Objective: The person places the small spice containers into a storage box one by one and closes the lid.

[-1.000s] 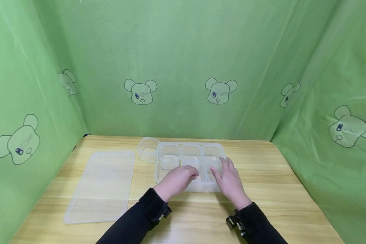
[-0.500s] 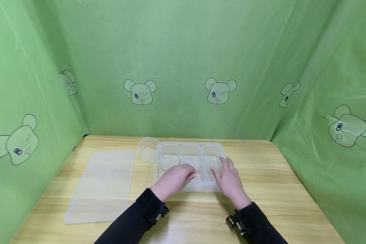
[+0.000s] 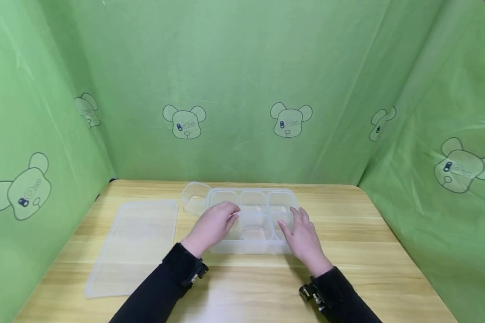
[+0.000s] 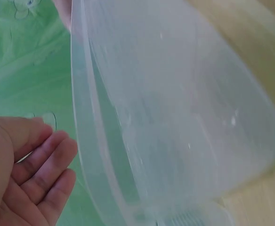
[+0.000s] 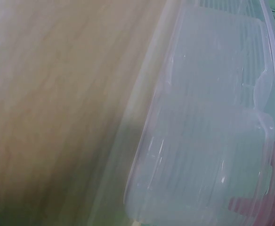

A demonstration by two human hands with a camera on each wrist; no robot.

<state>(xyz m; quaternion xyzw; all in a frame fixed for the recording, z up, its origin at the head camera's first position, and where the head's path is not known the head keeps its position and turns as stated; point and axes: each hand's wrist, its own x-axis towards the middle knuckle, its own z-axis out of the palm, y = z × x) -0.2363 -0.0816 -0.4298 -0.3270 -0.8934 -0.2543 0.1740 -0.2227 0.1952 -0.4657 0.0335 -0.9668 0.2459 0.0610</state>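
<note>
A clear plastic storage box (image 3: 250, 247) stands near the back of the table, with several small clear cups inside. One such cup (image 3: 253, 220) sits in its front middle spot. Over the box's left part hovers my left hand (image 3: 212, 224), fingers loosely bent. The left wrist view shows that hand (image 4: 29, 174) apart from the box wall (image 4: 184, 108), with nothing visible between fingers and thumb. My right hand (image 3: 305, 244) rests at the right rim, fingers spread over the edge. In the right wrist view, the box side (image 5: 203, 117) fills much of the frame.
Behind the box's left end stands a loose clear cup (image 3: 195, 199) on the table. To the left lies a flat translucent lid (image 3: 135, 246). Green cloth (image 3: 234, 67) encloses the wooden table (image 3: 347, 287) at the back and sides.
My left hand has left the front middle cup and shifted left and slightly up, uncovering that cup. The right hand stays at the rim.
</note>
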